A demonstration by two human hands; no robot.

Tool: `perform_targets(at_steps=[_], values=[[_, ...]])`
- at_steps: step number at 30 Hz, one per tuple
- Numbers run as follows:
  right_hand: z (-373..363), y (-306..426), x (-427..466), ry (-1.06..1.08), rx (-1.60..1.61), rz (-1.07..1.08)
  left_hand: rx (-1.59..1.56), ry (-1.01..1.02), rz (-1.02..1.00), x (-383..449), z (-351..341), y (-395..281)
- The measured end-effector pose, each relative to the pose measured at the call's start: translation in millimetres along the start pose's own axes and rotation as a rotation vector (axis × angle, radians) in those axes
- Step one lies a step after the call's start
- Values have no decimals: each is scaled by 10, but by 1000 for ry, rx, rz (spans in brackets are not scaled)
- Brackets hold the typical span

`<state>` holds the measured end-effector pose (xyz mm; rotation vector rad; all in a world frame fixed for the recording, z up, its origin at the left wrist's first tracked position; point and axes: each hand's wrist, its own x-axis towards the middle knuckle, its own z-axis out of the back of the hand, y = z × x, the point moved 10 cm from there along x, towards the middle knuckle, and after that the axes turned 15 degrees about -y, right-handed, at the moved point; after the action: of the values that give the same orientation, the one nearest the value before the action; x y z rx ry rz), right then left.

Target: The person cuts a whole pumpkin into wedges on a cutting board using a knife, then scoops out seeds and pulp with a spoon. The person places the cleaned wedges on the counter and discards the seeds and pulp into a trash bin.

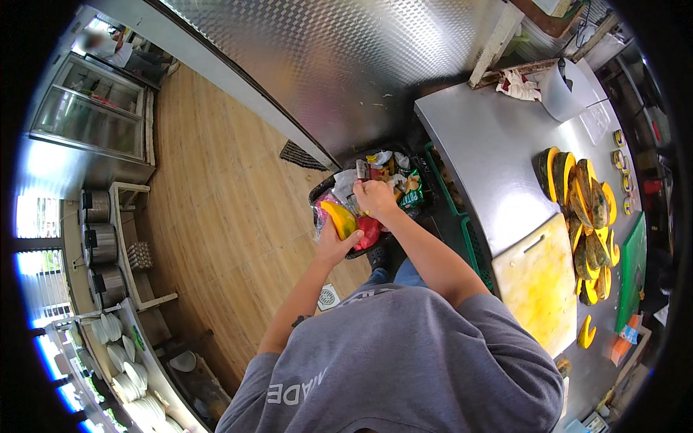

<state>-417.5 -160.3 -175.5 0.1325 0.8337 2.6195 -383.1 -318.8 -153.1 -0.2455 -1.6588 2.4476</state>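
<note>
A wedge of orange-fleshed pumpkin is gripped in my left hand, with the thumb pressed on its near side. Close to its right, my right hand is curled into a fist; whether it holds a small tool is hidden by the fingers. Both hands are above a black-rimmed waste bin. Inside the bin are crumpled plastic, a red plastic bag, a green printed wrapper and food scraps.
To the right, a steel table carries several pumpkin pieces, a stained white cutting board and a green board. Green crates stand below it. Beyond the bin rises a metal-clad partition. Another person is far left.
</note>
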Motion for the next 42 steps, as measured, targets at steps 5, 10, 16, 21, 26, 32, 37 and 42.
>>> perform_targets(at_steps=[5,10,16,21,26,32,37,42], values=[[76,-64,-16,-16,24,-42,101,27,-14,31,19,-26],[185,381,-176,-40,198,207,-51,94,72,6,-21,-127],[81,-50,63,-40,-28,98,-292,47,90,-72,-43,-174],[222,497,-95,-24,134,142,-100,36,14,30,61,85],[18,298,-13,50,-39,184,68,78,41,51,61,-106],[218,216,35,-134,-20,191,-42,26,-65,116,61,-143],[348,482,1,-47,187,142,-26,54,4,146,20,-112],[-10,370,74,-2,67,155,104,10,-26,150,43,83]])
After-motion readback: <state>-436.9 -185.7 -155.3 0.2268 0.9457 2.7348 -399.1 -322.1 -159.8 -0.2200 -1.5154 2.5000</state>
